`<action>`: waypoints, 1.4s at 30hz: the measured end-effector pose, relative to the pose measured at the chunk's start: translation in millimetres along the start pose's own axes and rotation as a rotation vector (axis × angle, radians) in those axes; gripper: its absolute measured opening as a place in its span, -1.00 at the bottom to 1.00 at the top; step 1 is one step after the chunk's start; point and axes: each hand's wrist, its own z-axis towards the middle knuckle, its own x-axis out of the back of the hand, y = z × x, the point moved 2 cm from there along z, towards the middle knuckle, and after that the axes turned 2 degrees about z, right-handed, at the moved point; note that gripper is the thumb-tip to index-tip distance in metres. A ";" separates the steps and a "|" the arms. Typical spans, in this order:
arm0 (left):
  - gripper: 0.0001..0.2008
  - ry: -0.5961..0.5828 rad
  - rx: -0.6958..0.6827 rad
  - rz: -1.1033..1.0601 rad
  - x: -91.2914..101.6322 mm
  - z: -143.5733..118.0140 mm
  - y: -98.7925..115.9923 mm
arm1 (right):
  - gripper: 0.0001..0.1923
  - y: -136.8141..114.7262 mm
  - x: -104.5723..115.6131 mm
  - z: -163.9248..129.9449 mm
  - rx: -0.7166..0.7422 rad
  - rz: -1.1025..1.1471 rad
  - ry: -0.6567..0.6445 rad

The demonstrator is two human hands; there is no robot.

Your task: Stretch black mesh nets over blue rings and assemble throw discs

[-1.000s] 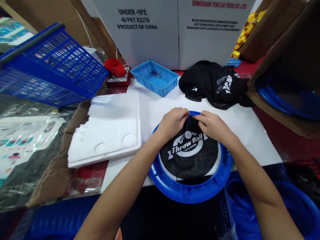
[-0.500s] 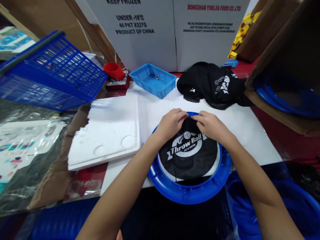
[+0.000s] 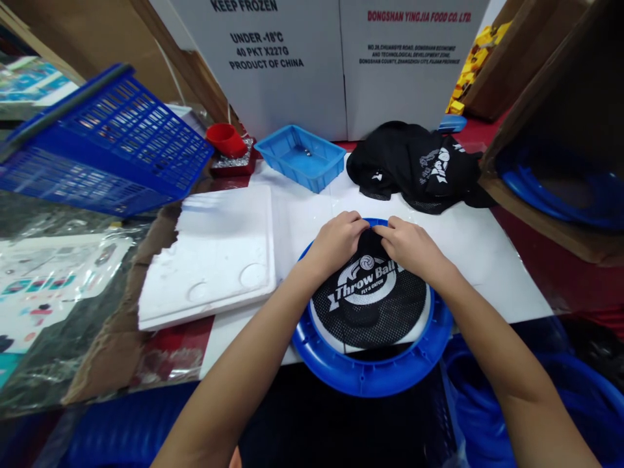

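Little is changing since a moment earlier — the left hand [image 3: 336, 242] and right hand [image 3: 412, 247] are still pinching the far edge of the black mesh net [image 3: 373, 302], printed "Throw Ball", lying inside the round blue plastic ring [image 3: 370, 374] on the white table [image 3: 487, 260].

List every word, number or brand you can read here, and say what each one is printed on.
"KEEP FROZEN / UNDER -18°C / 40 PKT X227G / PRODUCT OF CHINA": left white carton.
"DONGSHAN YINGJIA FOOD CO. LTD.": right white carton; the address lines beneath are too small to read.
"Throw Ball": black mesh net in the blue ring; its smaller line is blurred.
Print on the black net pile is unreadable.
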 end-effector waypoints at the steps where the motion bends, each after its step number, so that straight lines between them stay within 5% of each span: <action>1: -0.68 -0.016 -0.006 0.032 0.6 1.3 0.5 | -0.64 -0.9 -0.1 -0.1 -0.002 -0.013 -0.005; 9: -0.67 -0.094 -0.041 0.170 21.9 -1.9 14.0 | -0.64 0.4 -2.3 0.8 0.009 -0.010 0.000; 11: -0.70 -0.122 -0.060 0.204 33.0 -23.0 35.5 | -0.60 7.4 -1.3 3.8 0.027 0.065 0.009; 14: -0.71 -0.318 -0.112 0.094 39.0 -69.0 74.7 | -0.53 13.9 10.0 -1.7 0.081 0.213 0.016; 18: -0.55 -0.412 -0.091 0.029 30.9 -116.4 96.8 | -0.59 -10.3 38.1 -56.1 0.127 0.220 0.081; 22: -0.80 -0.315 -0.100 -0.113 24.3 -129.7 85.4 | -0.64 -61.8 34.0 -137.9 0.207 0.360 0.010; 26: -0.77 -0.213 -0.103 -0.305 24.3 -132.1 73.8 | -0.58 -85.7 0.7 -172.7 0.039 0.451 0.208; 33: -0.82 -0.066 -0.176 -0.271 32.3 -113.6 60.9 | -0.75 -82.7 -25.5 -130.2 -0.032 0.498 0.466; 38: -0.81 0.114 -0.061 -0.056 26.0 -112.7 78.9 | -0.74 -85.2 -33.3 -109.0 -0.054 0.470 0.507; 42: -0.86 0.277 0.039 -0.174 11.9 -125.7 84.9 | -0.77 -83.6 -35.7 -114.4 -0.068 0.533 0.563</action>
